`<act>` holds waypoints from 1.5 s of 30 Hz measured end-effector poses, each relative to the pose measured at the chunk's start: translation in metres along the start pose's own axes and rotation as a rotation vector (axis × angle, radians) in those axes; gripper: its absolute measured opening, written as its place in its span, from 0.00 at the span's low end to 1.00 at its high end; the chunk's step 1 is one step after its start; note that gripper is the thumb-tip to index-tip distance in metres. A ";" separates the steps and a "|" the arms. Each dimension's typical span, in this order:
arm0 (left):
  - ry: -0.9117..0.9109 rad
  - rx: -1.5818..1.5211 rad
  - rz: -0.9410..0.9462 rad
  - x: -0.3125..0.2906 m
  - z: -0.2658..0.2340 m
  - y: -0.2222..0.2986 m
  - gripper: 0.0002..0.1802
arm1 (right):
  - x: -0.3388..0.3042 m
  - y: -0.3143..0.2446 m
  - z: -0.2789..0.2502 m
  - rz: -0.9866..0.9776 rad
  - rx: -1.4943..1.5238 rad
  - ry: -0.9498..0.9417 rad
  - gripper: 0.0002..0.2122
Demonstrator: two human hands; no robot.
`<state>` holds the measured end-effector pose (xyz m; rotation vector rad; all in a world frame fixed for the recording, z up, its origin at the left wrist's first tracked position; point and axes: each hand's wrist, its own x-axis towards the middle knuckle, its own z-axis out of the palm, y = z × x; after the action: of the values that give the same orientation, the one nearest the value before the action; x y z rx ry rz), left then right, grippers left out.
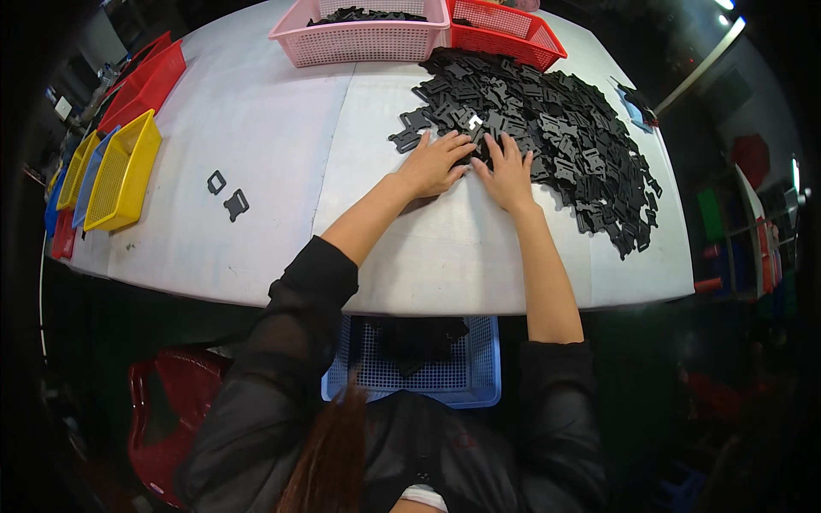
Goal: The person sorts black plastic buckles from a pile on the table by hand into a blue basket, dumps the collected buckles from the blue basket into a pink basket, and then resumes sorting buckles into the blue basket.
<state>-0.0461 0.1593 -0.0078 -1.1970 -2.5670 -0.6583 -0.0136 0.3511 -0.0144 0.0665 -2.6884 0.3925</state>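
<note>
Hands (470, 162) (both flat) touch black buckle pile (547, 128).

Factory sorting bench: heaped black plastic parts (547, 120), coloured sorting baskets (363, 34).

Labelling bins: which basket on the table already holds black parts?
The pink basket at the far edge: black parts show above its rim. The yellow basket at the left looks empty.

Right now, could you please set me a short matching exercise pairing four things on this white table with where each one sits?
Things:
1. pink plastic basket
2. yellow mesh tray
3. big heap of black plastic buckle parts
4. two loose black buckle pieces

Places:
A. under both hands' fingers
B. far edge, centre
C. left edge
D. alone, left of the left hand

Pairs: 1-B, 2-C, 3-A, 4-D
</note>
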 end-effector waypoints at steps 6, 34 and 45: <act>-0.071 -0.138 -0.113 -0.100 -0.062 0.009 0.21 | -0.059 -0.077 -0.037 -0.401 0.308 -0.210 0.22; 0.039 0.006 0.000 -0.162 -0.103 0.028 0.22 | -0.090 -0.092 -0.064 -0.333 0.096 0.064 0.06; 0.157 -0.114 -0.187 -0.140 -0.086 0.047 0.07 | -0.073 -0.080 -0.065 -0.563 -0.210 0.143 0.04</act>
<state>0.0811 0.0506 0.0264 -0.9030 -2.5566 -0.9115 0.0872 0.2921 0.0331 0.6842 -2.4158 -0.0576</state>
